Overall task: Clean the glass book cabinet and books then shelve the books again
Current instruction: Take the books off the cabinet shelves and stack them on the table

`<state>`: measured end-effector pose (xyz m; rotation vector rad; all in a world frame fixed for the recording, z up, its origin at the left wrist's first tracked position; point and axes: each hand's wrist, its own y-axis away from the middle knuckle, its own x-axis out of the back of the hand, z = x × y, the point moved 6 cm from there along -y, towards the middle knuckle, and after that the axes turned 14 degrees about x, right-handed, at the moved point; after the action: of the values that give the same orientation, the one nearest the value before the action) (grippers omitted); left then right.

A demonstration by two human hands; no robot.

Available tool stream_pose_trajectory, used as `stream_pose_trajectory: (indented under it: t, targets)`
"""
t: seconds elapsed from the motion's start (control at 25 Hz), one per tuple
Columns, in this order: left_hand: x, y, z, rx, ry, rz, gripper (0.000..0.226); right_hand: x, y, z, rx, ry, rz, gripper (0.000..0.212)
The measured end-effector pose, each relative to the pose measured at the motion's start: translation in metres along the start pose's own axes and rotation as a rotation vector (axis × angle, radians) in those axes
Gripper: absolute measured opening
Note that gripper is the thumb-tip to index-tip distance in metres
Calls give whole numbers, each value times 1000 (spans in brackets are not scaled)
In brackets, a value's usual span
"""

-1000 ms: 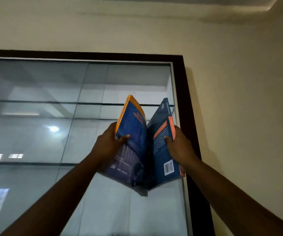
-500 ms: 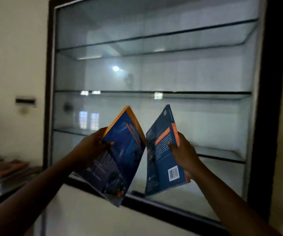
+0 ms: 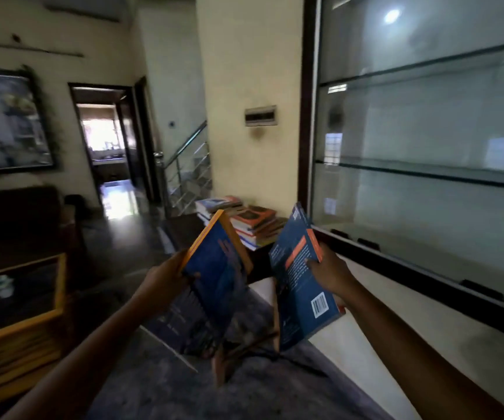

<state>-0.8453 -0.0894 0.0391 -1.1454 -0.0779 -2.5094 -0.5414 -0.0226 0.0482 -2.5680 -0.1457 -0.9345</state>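
I hold two blue paperbacks up in front of me, a little apart. My left hand [image 3: 165,280] grips the orange-edged blue book [image 3: 214,283] by its left edge. The other blue book [image 3: 302,286], with an orange band and a barcode on its back cover, is gripped by my right hand [image 3: 331,274], thumb on the cover. The glass book cabinet [image 3: 306,116] with its dark frame fills the right side. Its glass shelves [image 3: 426,174] hold no books in the part I see.
A pile of books [image 3: 244,221] lies on a dark low surface left of the cabinet, beyond my hands. A yellow-framed glass-top table [image 3: 59,286] stands at the left. Farther back are a stair railing [image 3: 188,165] and an open doorway [image 3: 105,140].
My view has swung down and to the left, from the cabinet's top corner to its lower left side and the room. The two books have moved apart; both hands keep their grip.
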Motion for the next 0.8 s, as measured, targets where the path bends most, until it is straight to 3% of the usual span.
stream_pose_trajectory:
  t: [0.24,0.44,0.64,0.72,0.8]
  targets:
    - [90,-21,-194,285,63,156,55,-207,-80,-67,98,-7,-273,45]
    - [124,-80,-330,452,168,226,58,-350,-155,-113,312,8,-456,49]
    - [144,-166,-379,503,288,268,60,-455,-254,-138,446,37,-624,52]
    - [148,-212,-398,508,364,260,76,-488,-302,-148,469,50,-636,52]
    - [152,-263,-409,509,410,233,66,-511,-348,-160,492,76,-621,50]
